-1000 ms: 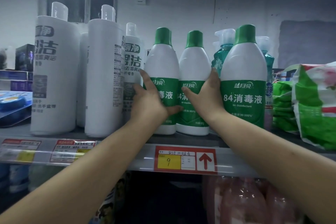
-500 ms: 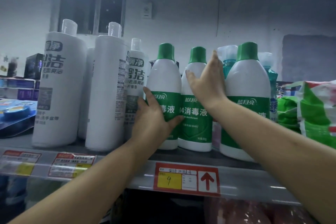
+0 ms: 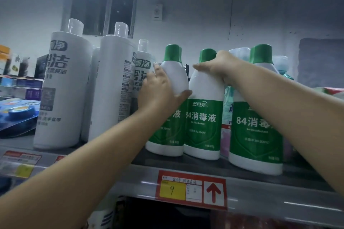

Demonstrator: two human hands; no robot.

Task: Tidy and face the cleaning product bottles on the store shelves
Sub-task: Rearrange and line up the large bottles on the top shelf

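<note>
On the shelf, both hands have been raised: left hand grips the left bottle, right hand the middle bottle, facing unfinished.

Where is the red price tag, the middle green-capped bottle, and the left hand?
red price tag [image 3: 192,189]: head view, on its yellow price box.
middle green-capped bottle [image 3: 203,119]: head view, on its green label.
left hand [image 3: 160,89]: head view, on its back.

- pretty dim on my feed, cool bluish cast
- glare streaks on the shelf edge
- soft blur all over, wide-angle bending at the edges
</note>
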